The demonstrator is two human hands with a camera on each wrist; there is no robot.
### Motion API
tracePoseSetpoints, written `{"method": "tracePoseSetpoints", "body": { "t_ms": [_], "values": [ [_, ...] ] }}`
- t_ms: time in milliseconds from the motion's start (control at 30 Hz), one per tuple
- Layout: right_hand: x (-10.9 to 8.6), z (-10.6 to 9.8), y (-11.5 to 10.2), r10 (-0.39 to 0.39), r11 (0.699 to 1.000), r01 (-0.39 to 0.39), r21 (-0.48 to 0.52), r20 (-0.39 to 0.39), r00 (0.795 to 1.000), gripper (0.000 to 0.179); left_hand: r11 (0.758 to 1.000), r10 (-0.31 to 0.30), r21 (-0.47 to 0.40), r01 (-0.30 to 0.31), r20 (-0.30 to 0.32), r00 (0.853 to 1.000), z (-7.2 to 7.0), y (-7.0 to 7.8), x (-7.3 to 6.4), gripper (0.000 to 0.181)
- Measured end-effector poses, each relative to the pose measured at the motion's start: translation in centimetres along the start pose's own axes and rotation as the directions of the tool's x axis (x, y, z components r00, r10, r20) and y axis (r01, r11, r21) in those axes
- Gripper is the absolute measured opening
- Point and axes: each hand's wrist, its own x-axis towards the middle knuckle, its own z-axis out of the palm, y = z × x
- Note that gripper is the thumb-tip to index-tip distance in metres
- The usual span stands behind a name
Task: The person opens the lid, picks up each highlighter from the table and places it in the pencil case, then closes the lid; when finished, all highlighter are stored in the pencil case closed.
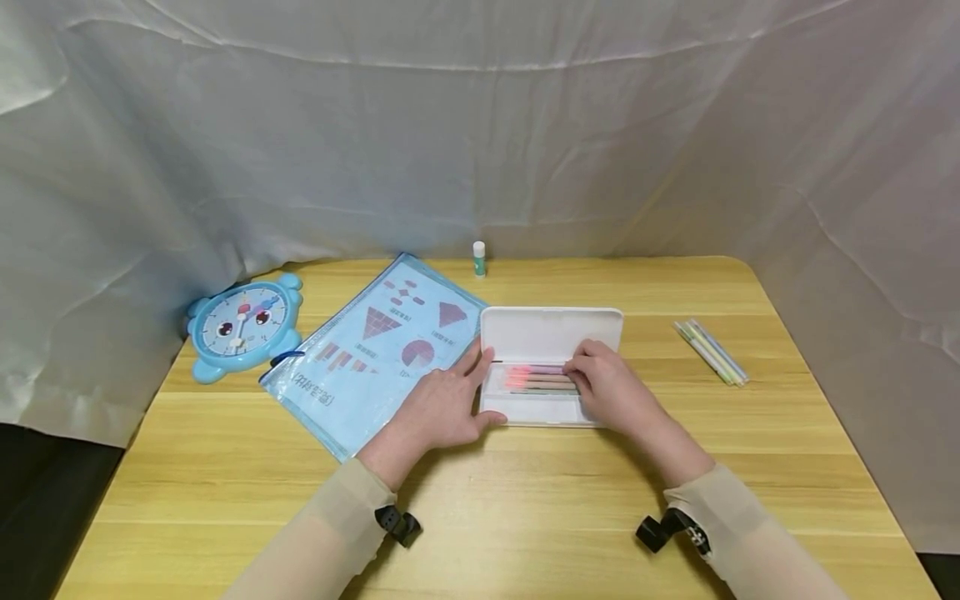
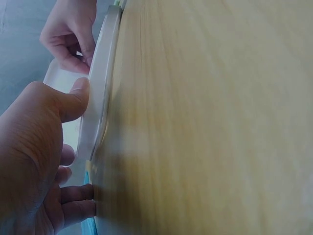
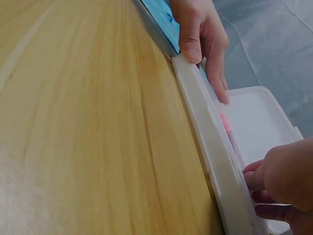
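An open white pencil case (image 1: 543,408) lies on the table with its lid (image 1: 551,333) raised at the back. Several slim pens (image 1: 536,377) with pinkish left ends lie side by side inside it. My left hand (image 1: 442,404) holds the case's left end, the thumb on the front corner and the forefinger by the lid's hinge. Over the right part of the case, my right hand (image 1: 611,387) has its fingers curled down at the pens' right ends, hiding them. In the right wrist view, the fingertips (image 3: 252,178) of that hand reach inside the case wall.
A blue-edged clear folder (image 1: 360,358) with a printed sheet lies left of the case, under my left hand. Farther left is a blue toy clock (image 1: 243,329). A glue stick (image 1: 479,260) stands at the back. Several pastel pens (image 1: 711,352) lie to the right.
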Motion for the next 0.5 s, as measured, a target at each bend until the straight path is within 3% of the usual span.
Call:
{"method": "tracePoseSetpoints", "body": {
  "t_ms": [267, 500],
  "values": [
    [-0.8, -1.7, 0.4, 0.070, 0.994, -0.071, 0.081, 0.022, 0.997, 0.012, 1.000, -0.004, 0.004, 0.004, 0.008, 1.000, -0.1, 0.1, -0.1, 0.101],
    [-2.0, -4.7, 2.3, 0.054, 0.994, -0.041, 0.106, -0.122, 0.991, 0.015, 1.000, -0.006, 0.002, 0.006, 0.014, 1.000, -0.1, 0.1, -0.1, 0.101]
  ]
}}
